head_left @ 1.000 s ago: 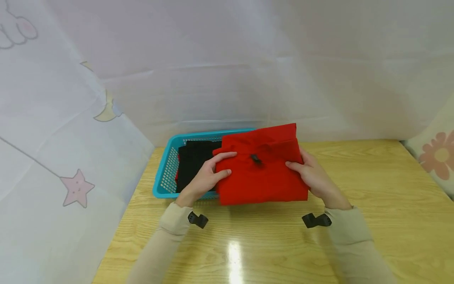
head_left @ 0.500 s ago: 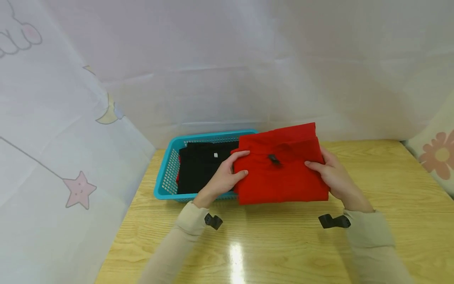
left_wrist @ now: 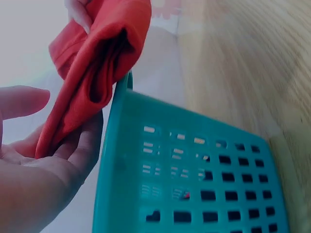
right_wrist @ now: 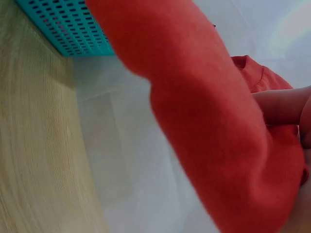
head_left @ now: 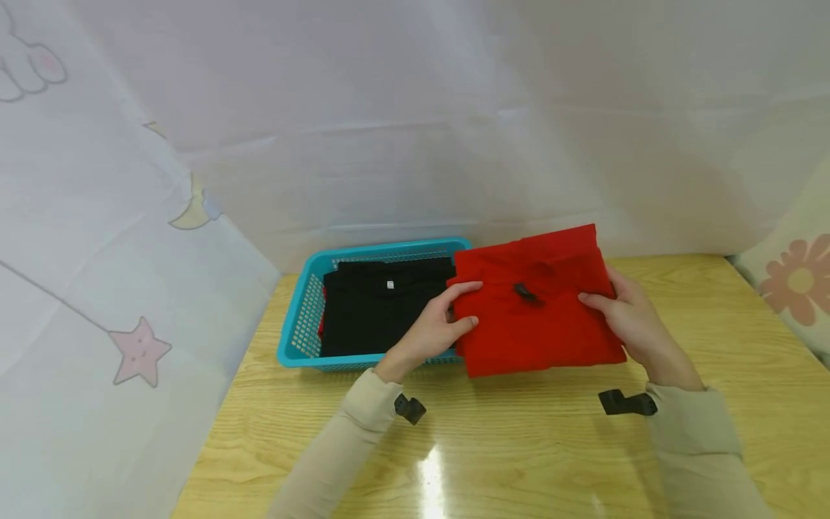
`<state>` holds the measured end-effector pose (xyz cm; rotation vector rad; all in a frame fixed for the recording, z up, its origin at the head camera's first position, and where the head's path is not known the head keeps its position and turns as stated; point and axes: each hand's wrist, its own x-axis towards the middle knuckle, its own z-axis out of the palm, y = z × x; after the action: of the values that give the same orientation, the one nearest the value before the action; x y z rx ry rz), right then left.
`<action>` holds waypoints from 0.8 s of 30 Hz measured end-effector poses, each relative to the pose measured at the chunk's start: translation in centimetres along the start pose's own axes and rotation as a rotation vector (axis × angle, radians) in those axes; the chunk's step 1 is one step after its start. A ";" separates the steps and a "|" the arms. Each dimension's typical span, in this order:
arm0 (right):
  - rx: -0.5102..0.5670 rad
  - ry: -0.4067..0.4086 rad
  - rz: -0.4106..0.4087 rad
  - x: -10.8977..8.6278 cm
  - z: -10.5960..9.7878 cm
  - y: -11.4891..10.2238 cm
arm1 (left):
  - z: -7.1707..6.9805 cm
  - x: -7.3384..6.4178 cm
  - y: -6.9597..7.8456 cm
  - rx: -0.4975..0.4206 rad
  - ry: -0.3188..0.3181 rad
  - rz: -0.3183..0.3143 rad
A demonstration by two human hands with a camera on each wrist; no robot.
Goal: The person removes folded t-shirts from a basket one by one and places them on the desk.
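One folded red shirt (head_left: 538,335), held aloft
Left grip (head_left: 436,328) and right grip (head_left: 637,317) grasp its sides; seemingly the carrying step, next calling for level support.

basket (head_left: 350,361): right end behind red cloth (head_left: 532,328) | white tag (head_left: 390,285): unreadable | right grip (head_left: 634,317): partly behind cloth

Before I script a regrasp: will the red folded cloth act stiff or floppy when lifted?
Probably floppy: the red folded cloth shows loose, gaping layers in the left wrist view. It spans fairly flat between the left hand and right hand, so one-sided release would likely let it sag or unfold. Its matte surface suggests little slipping.
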<state>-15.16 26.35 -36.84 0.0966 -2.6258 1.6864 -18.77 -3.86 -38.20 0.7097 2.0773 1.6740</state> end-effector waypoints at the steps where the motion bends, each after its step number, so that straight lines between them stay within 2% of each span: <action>1: -0.007 0.005 0.004 0.0 -0.1 0.1 | 0.1 0.1 0.0 -0.011 -0.005 0.004; 7: -0.017 0.028 0.035 -0.3 -0.6 0.7 | 1.0 0.4 0.2 -0.013 -0.012 0.006; 18: -0.061 0.067 0.099 -0.4 -1.8 1.6 | 2.5 1.2 0.1 -0.051 -0.048 -0.061; 24: -0.065 0.065 0.097 -0.5 -2.0 1.8 | 2.9 1.6 -0.1 -0.101 -0.087 -0.017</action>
<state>-14.83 28.88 -37.65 -0.0863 -2.6746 1.6005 -18.36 -0.63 -38.86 0.7170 1.9200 1.6944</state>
